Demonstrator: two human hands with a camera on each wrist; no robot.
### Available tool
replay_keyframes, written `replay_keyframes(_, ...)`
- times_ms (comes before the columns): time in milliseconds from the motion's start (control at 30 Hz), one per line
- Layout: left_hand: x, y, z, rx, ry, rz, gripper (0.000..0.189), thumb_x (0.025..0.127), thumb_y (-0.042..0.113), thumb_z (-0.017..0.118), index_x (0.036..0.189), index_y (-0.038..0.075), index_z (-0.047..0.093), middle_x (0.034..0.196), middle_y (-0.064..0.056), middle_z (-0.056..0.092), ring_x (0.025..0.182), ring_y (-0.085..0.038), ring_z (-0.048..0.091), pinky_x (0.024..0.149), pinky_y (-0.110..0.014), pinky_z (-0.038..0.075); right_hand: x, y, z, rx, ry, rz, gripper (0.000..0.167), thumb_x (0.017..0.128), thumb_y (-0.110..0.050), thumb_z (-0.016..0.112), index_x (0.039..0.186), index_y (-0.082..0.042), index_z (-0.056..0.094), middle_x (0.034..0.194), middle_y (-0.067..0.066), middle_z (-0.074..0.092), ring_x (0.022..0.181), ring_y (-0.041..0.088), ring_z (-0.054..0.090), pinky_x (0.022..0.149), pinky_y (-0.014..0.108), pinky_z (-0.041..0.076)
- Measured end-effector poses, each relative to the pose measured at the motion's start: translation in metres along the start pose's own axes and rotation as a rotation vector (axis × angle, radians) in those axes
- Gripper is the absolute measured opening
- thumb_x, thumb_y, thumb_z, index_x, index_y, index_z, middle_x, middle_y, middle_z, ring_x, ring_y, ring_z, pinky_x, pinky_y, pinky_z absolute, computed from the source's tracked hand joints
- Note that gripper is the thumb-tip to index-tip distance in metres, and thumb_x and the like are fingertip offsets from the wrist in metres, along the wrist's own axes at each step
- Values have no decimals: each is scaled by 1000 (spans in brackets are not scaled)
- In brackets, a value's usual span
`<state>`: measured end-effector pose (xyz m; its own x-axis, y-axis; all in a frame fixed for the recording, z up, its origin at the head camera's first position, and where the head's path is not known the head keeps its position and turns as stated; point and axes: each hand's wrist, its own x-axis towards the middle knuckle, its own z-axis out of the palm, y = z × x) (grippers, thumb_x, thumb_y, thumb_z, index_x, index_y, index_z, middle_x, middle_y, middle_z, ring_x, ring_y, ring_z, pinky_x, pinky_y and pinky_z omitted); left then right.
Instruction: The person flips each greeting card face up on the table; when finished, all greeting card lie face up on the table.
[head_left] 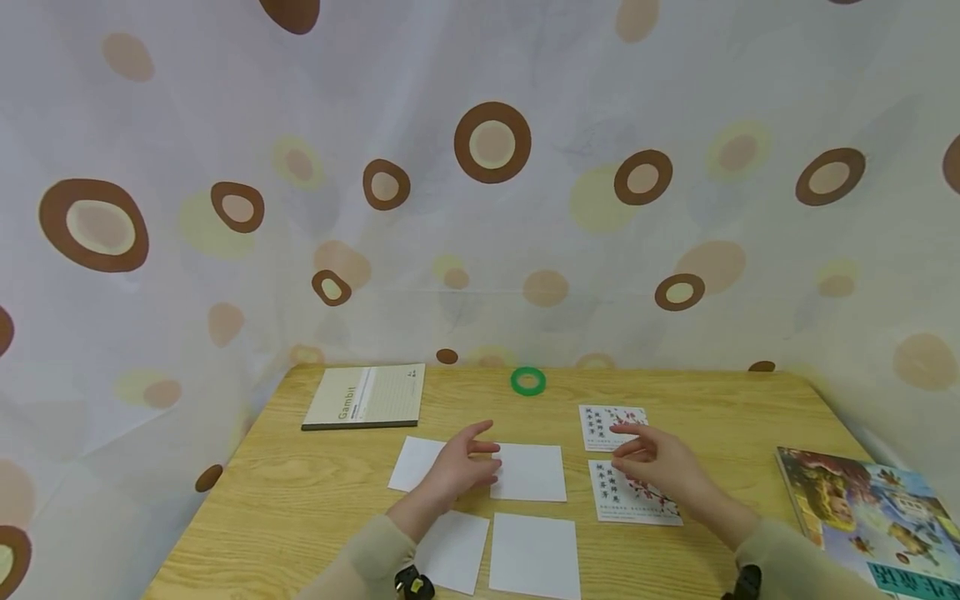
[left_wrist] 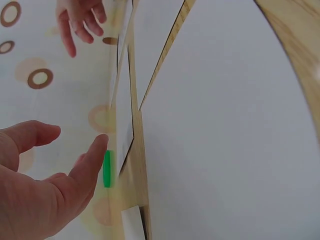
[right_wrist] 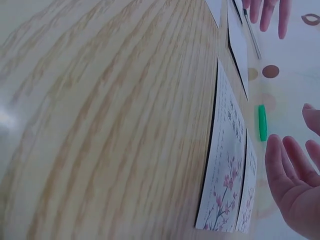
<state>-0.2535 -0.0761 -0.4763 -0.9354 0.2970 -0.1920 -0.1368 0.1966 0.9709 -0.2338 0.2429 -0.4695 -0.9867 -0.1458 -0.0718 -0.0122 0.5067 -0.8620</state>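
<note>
In the head view my left hand [head_left: 459, 465] hovers over the white cards, its fingers loosely bent and holding nothing. Several blank cards lie about it, among them a back card [head_left: 529, 472] and a front card [head_left: 535, 556]. My right hand [head_left: 656, 461] is above two printed cards, its fingers relaxed with nothing between them. The nearer printed card [head_left: 630, 500] and the farther one [head_left: 600, 429] carry dark characters and pink blossoms, partly covered by that hand. In the wrist views, the left hand [left_wrist: 55, 180] and the right hand [right_wrist: 297, 180] appear raised off the tabletop.
A green ring, like a tape roll [head_left: 528, 382], lies at the table's back. The "Gambit" notebook [head_left: 367, 397] sits back left. A colourful picture book [head_left: 873, 521] lies at the right edge. Behind the wooden table [head_left: 300, 500] hangs a spotted curtain [head_left: 420, 250].
</note>
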Motion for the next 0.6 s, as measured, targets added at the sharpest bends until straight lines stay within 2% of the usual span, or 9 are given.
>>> replay_keyframes(200,-1,-3,-3,22,13,6,70,90,3,67,152,5,35,134,-25,55,107,-27,65,85,-37,60,5,-1,5,-86,2,-102,53,89,-16,74,137,-5,55,118,18,68,103,27,68,79,28,59)
replay_keyframes(433,-2,-4,-7,39,14,8,70,89,3,68,152,4,36,134,-24,55,111,-29,63,85,-37,60,12,3,11,-183,-24,-283,52,88,-15,75,136,-5,57,132,19,62,118,39,61,92,40,56)
replay_keyframes(600,-2,-6,-6,60,23,-11,70,88,4,69,150,5,38,132,-22,56,109,-27,64,86,-36,59,14,2,19,-338,-33,-386,52,86,-16,77,135,-9,60,135,12,62,119,35,61,94,43,55)
